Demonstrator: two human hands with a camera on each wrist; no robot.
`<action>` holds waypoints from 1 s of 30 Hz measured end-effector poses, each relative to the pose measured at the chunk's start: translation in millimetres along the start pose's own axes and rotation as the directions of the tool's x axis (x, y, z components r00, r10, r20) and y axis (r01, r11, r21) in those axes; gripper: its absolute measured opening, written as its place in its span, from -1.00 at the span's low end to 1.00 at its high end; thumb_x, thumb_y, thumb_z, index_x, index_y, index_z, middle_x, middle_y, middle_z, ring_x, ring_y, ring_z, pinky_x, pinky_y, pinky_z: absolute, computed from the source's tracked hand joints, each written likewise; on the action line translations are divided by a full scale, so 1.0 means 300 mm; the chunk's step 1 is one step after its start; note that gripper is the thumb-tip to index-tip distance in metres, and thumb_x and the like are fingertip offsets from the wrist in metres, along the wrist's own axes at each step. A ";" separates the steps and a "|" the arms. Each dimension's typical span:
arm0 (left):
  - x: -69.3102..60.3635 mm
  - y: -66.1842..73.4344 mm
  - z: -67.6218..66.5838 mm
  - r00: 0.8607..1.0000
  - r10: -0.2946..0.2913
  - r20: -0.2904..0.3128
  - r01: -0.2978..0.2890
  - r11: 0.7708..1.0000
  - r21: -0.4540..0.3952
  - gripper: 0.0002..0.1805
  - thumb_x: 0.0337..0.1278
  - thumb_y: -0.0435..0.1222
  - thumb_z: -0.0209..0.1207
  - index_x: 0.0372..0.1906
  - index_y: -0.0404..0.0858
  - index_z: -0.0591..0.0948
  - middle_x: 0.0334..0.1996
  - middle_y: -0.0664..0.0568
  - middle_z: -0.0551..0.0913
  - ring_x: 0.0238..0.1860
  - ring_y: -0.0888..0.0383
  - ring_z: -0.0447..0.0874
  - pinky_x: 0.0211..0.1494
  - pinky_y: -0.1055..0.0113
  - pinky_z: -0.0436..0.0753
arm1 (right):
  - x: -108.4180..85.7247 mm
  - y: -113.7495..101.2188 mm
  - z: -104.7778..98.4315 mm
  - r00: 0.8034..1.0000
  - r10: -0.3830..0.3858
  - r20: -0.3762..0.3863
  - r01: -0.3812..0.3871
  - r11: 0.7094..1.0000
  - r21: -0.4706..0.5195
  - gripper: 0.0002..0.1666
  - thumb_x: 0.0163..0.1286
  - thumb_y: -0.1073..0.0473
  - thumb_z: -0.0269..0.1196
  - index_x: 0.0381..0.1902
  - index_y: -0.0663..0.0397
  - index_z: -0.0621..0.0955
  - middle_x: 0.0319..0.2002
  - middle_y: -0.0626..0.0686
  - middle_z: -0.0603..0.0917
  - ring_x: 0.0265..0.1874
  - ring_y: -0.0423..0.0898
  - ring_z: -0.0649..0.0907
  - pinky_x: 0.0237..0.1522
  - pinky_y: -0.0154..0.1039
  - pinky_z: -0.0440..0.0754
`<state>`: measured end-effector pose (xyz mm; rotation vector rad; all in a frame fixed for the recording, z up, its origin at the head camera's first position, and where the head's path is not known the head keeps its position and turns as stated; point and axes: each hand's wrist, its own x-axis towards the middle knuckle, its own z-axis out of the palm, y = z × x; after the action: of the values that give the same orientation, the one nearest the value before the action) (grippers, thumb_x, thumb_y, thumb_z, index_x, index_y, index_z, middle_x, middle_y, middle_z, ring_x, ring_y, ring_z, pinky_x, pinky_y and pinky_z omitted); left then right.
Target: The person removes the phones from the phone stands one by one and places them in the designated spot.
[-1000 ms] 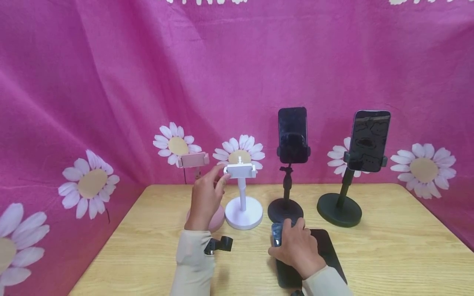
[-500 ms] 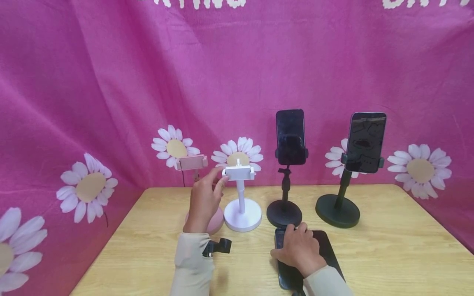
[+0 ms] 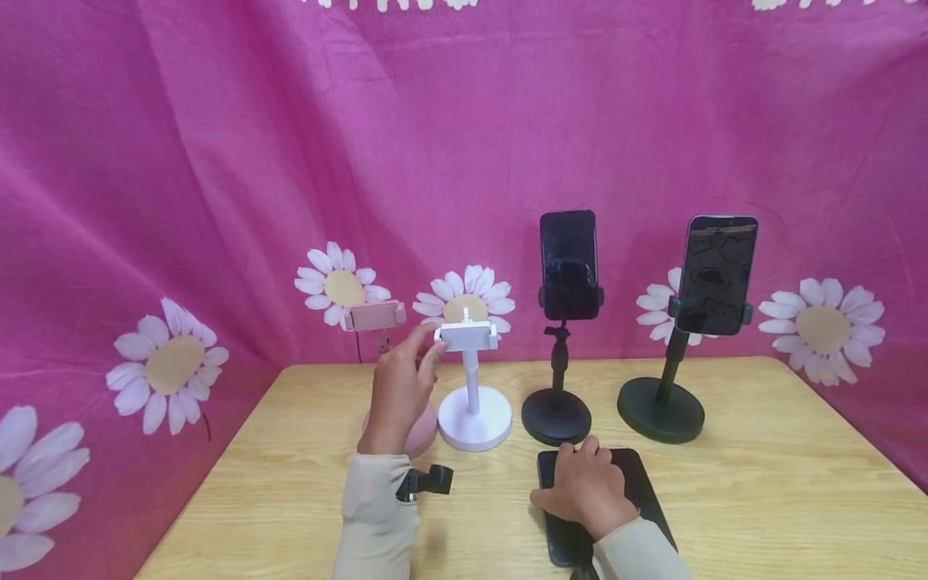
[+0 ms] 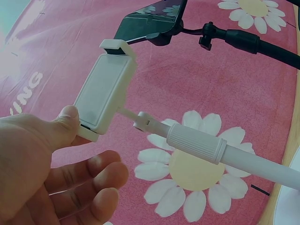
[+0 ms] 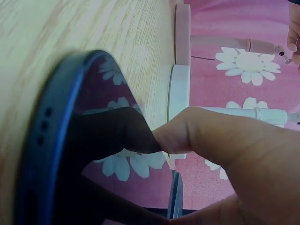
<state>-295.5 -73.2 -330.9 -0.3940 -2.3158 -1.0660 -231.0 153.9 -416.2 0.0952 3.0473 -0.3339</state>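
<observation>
My left hand (image 3: 399,395) pinches the left end of the clamp on a white phone stand (image 3: 466,337) between thumb and index finger. In the left wrist view the clamp's flat plate (image 4: 102,91) holds no phone, and the other fingers curl loosely below it. My right hand (image 3: 586,487) grips a dark phone (image 3: 561,540) lying on the table, thumb at its left side. The right wrist view shows this phone's blue edge (image 5: 51,122) and glossy screen; the other fingertips are partly hidden. Right of it, a black slab (image 3: 648,499) is partly covered by the hand.
A pink phone stand (image 3: 377,316) stands behind my left hand. Two black stands hold upright phones: one phone (image 3: 569,266) in the middle and another phone (image 3: 720,274) at right. The wooden table (image 3: 768,499) ends at a pink flowered cloth (image 3: 464,145).
The phone at my right hand had its far left end jutting out with a bright reflection; it now lies flat and darker. My left hand keeps its hold on the clamp.
</observation>
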 end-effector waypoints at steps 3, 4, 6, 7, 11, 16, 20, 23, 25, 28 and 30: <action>-0.006 0.002 0.001 1.000 -0.019 0.013 0.019 1.000 -0.007 -0.60 0.27 -0.19 0.19 0.20 -0.02 0.53 -0.39 0.06 0.65 -0.53 0.20 0.57 -0.41 0.34 0.61 | -0.005 0.003 0.001 1.000 0.003 0.019 -0.003 1.000 -0.001 -0.05 -0.08 -0.25 0.40 0.05 0.42 0.49 -0.20 0.38 0.39 -0.26 0.23 0.45 -0.34 0.11 0.54; -0.008 0.003 0.001 1.000 -0.021 0.016 0.021 1.000 -0.008 -0.60 0.27 -0.18 0.19 0.20 -0.02 0.53 -0.38 0.05 0.66 -0.53 0.21 0.57 -0.42 0.34 0.60 | -0.006 0.005 0.001 1.000 0.005 0.025 -0.005 1.000 0.000 -0.06 -0.08 -0.24 0.40 0.04 0.41 0.49 -0.20 0.38 0.39 -0.25 0.23 0.45 -0.33 0.12 0.54; -0.010 0.002 0.001 1.000 -0.016 0.017 0.017 1.000 -0.006 -0.61 0.28 -0.18 0.18 0.20 -0.03 0.53 -0.38 0.03 0.67 -0.54 0.20 0.57 -0.42 0.34 0.59 | -0.006 0.009 0.001 0.999 0.008 0.035 -0.008 1.000 -0.002 -0.09 -0.08 -0.23 0.40 0.03 0.39 0.50 -0.21 0.37 0.38 -0.26 0.23 0.46 -0.33 0.11 0.54; -0.011 0.002 0.000 1.000 -0.015 0.015 0.015 1.000 -0.006 -0.61 0.28 -0.18 0.18 0.20 -0.03 0.54 -0.37 0.02 0.67 -0.54 0.20 0.57 -0.42 0.34 0.59 | -0.005 0.010 0.001 0.999 0.009 0.039 -0.009 1.000 -0.003 -0.10 -0.08 -0.22 0.40 0.02 0.38 0.50 -0.21 0.36 0.38 -0.26 0.23 0.46 -0.32 0.11 0.54; -0.006 0.002 -0.001 1.000 0.002 0.001 -0.002 1.000 0.004 -0.61 0.29 -0.19 0.18 0.20 -0.05 0.54 -0.36 -0.02 0.68 -0.56 0.20 0.58 -0.43 0.33 0.58 | 0.000 0.019 -0.008 0.999 0.015 0.051 -0.014 1.000 -0.012 -0.09 -0.09 -0.24 0.41 0.03 0.37 0.51 -0.26 0.34 0.39 -0.31 0.20 0.49 -0.30 0.12 0.55; 0.005 0.008 -0.007 1.000 0.012 -0.002 -0.012 1.000 -0.002 -0.60 0.29 -0.20 0.18 0.21 -0.04 0.53 -0.36 0.00 0.68 -0.54 0.16 0.58 -0.43 0.34 0.60 | 0.007 0.027 -0.031 0.999 0.013 0.052 -0.012 1.000 -0.008 -0.07 -0.10 -0.25 0.42 0.02 0.39 0.51 -0.30 0.32 0.40 -0.41 0.16 0.52 -0.33 0.11 0.57; 0.015 0.011 -0.012 1.000 0.012 -0.004 -0.012 1.000 -0.004 -0.60 0.28 -0.20 0.18 0.21 -0.05 0.52 -0.36 0.02 0.67 -0.52 0.15 0.59 -0.42 0.34 0.62 | 0.012 0.028 -0.047 0.998 0.010 0.055 -0.010 1.000 -0.005 -0.08 -0.09 -0.23 0.42 0.02 0.40 0.51 -0.30 0.30 0.40 -0.46 0.13 0.51 -0.36 0.09 0.56; 0.020 0.009 -0.011 1.000 0.009 -0.007 -0.009 1.000 0.000 -0.60 0.28 -0.20 0.18 0.21 -0.05 0.53 -0.36 0.02 0.67 -0.52 0.17 0.60 -0.42 0.34 0.62 | 0.015 0.030 -0.053 0.998 0.013 0.069 -0.012 1.000 -0.005 -0.09 -0.08 -0.23 0.42 0.02 0.41 0.50 -0.29 0.30 0.40 -0.45 0.13 0.52 -0.33 0.10 0.56; 0.018 0.007 -0.009 1.000 0.004 -0.008 -0.004 1.000 -0.001 -0.60 0.28 -0.20 0.18 0.20 -0.04 0.53 -0.36 0.02 0.67 -0.52 0.17 0.60 -0.42 0.35 0.62 | 0.015 0.032 -0.054 0.997 0.014 0.082 -0.014 1.000 0.004 -0.10 -0.07 -0.22 0.42 0.01 0.41 0.50 -0.29 0.30 0.40 -0.44 0.13 0.52 -0.32 0.11 0.56; 0.012 0.001 -0.003 1.000 -0.007 -0.009 0.007 1.000 -0.002 -0.61 0.27 -0.19 0.19 0.20 -0.04 0.54 -0.38 0.01 0.67 -0.54 0.18 0.59 -0.42 0.34 0.59 | 0.010 0.037 -0.052 0.995 0.019 0.101 -0.021 1.000 0.018 -0.11 -0.07 -0.21 0.44 -0.02 0.42 0.50 -0.29 0.29 0.39 -0.43 0.13 0.52 -0.30 0.12 0.56; 0.006 -0.001 0.001 1.000 -0.013 -0.011 0.013 1.000 -0.005 -0.60 0.27 -0.18 0.19 0.20 -0.03 0.54 -0.39 0.02 0.67 -0.54 0.19 0.57 -0.44 0.34 0.58 | 0.006 0.040 -0.049 0.994 0.020 0.108 -0.022 0.999 0.025 -0.12 -0.08 -0.21 0.45 -0.04 0.41 0.51 -0.30 0.28 0.39 -0.43 0.12 0.52 -0.30 0.12 0.56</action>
<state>-297.2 -73.3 -330.1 -0.3745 -2.3094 -1.0771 -233.0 168.9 -404.6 0.1071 2.9337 -0.3645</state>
